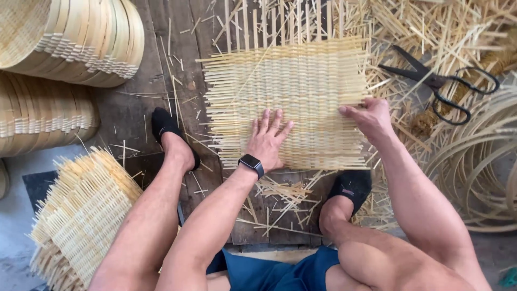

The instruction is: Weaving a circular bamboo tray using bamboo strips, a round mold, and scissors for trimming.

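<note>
matt woven bamboo mat [291, 97], rough.

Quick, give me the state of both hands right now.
Left hand: open, fingers spread, pressed flat on the woven bamboo mat.
Right hand: curled at the mat's right edge, fingertips on the strips; a firm grip cannot be told.

Dark wooden boards [134, 113] carry a woven bamboo mat [301, 91] (scattered offcuts [280, 199] too).

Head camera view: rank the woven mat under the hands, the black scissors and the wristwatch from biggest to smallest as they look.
1. Woven mat, by far the largest, spread under both hands.
2. Black scissors, lying on the loose strips to the right.
3. Wristwatch on the left wrist, smallest, though it sits nearer the camera than the other two.
</note>
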